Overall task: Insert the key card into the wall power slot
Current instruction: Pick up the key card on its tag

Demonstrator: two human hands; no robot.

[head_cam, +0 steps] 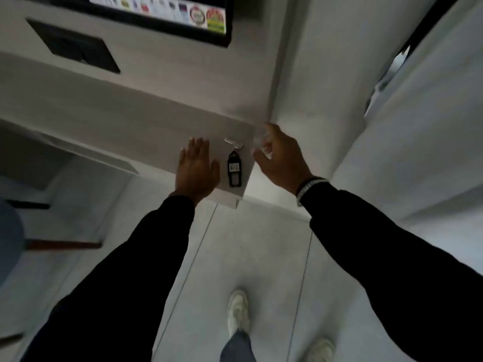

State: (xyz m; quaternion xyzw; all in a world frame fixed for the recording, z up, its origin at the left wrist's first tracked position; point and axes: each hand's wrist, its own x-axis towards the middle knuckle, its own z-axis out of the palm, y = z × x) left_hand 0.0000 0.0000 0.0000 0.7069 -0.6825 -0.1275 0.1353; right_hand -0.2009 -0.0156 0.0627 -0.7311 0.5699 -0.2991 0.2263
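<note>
A black key tag (234, 168) with a small silver key (233, 143) on its ring lies on the right end of a white desk top (130, 121). Just left of the tag, my left hand (197, 171) rests flat and palm down on the desk, holding nothing. My right hand (279, 158) hovers at the desk's right edge, just right of the tag, with its fingers curled and blurred. Something pale shows at its fingertips, and I cannot make out what it is. No wall power slot can be identified in view.
A dark rectangular panel (75, 47) sits on the wall above the desk, and a black-framed screen (162, 11) with stickers is at the top. A white wall corner (313, 87) rises right of the desk. A chair (10, 239) stands at left. My shoes (237, 312) are on the pale tiled floor.
</note>
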